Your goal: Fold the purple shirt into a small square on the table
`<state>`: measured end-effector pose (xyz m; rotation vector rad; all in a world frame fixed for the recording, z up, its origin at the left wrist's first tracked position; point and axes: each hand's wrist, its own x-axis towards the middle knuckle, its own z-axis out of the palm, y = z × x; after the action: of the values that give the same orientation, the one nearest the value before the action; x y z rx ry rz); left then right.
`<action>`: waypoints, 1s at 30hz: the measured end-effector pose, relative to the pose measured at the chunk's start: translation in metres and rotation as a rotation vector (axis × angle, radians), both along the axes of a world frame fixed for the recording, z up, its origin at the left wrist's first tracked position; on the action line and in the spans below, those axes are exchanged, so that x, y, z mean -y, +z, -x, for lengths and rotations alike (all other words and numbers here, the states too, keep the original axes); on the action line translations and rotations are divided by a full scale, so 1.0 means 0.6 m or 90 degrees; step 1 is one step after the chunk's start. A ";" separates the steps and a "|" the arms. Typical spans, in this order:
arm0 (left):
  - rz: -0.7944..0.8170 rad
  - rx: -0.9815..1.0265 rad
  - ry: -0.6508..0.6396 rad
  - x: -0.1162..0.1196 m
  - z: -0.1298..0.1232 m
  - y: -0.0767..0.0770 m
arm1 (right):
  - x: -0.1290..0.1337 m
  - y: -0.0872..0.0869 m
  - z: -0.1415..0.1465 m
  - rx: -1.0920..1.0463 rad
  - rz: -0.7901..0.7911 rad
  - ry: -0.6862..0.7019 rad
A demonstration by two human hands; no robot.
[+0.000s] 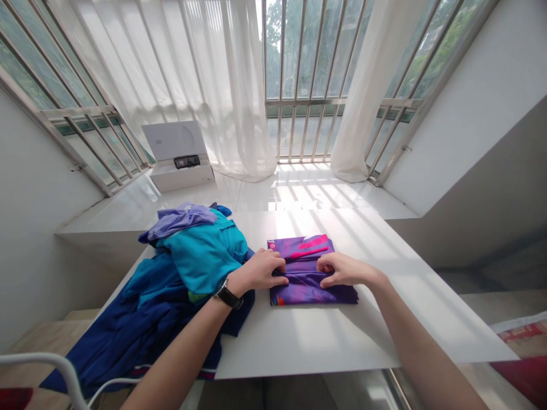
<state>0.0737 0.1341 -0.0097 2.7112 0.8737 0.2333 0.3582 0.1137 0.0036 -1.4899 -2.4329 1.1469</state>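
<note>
A purple garment with pink and orange patches (305,293) lies folded into a flat rectangle on the white table (316,341). My left hand (265,270), with a dark watch on its wrist, pinches the cloth at the left side, thumb below curled fingers. Opposite it, my right hand (344,270) grips the right side the same way. Between the two hands the fabric is drawn into shallow creases. The fingertips partly cover the cloth they hold.
Left of the folded garment is a heap of clothes: a teal piece (209,247), a lilac piece (182,219) and navy cloth (166,319) hanging over the table edge. An open white box (182,176) stands on the windowsill (252,193). A white tube (55,359) curves at lower left.
</note>
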 end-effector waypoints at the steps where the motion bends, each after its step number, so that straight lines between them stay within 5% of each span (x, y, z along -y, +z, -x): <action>1: 0.010 0.008 -0.003 0.000 0.000 -0.001 | -0.001 0.001 0.000 -0.003 -0.005 0.013; 9: 0.037 0.028 0.023 -0.001 0.000 -0.001 | -0.009 -0.001 -0.015 -0.056 0.038 -0.011; 30: -0.048 0.014 0.103 -0.005 0.010 -0.011 | -0.018 -0.027 -0.013 -0.001 -0.090 -0.141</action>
<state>0.0679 0.1371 -0.0161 2.7027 1.1010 0.3360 0.3657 0.1246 -0.0127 -1.6619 -2.2253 0.9129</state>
